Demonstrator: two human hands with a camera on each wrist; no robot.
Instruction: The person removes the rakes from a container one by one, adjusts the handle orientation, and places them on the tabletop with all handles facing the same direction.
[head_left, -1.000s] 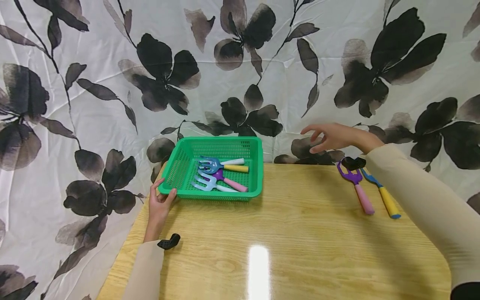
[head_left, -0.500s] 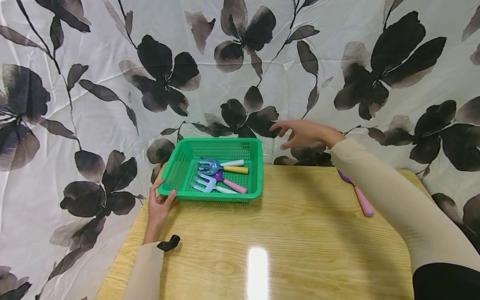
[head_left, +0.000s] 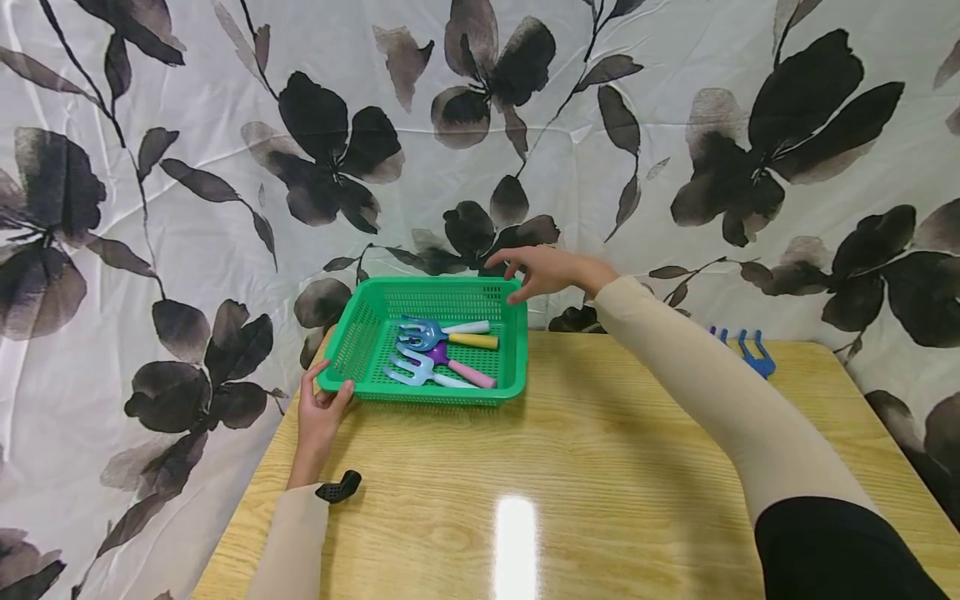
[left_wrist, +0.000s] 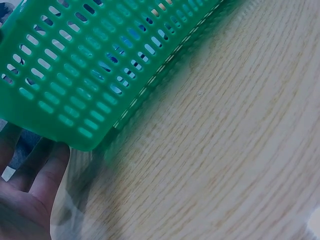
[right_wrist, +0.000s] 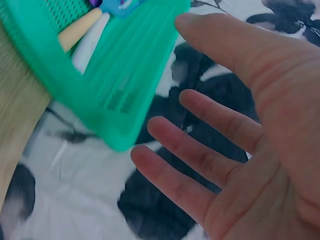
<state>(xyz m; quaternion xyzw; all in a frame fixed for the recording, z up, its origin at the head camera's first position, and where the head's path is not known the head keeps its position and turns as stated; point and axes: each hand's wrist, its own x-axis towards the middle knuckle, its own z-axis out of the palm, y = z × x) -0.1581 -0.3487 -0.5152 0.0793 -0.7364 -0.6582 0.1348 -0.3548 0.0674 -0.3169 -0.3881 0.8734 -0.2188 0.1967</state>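
The wooden tabletop (head_left: 420,467) runs up to a green basket (head_left: 427,394), set at the far left. The left hand (head_left: 318,417) holds its near-left corner, thumb on the near side, fingers along the left. Perforated and thin-walled, the basket looks like light plastic, slightly flexible and fairly smooth; the rim at opposite corners or short ends seems the surest hold, kept level so the small garden tools (head_left: 471,372) inside don't slide. The right hand (head_left: 550,268) hovers by the far-right corner, fingers spread, gripping nothing; whether its thumb touches the rim, I can't tell. Farther right, a blue fork (head_left: 763,365) shows beyond the right sleeve (head_left: 697,392). Behind hangs a floral cloth (head_left: 592,167).
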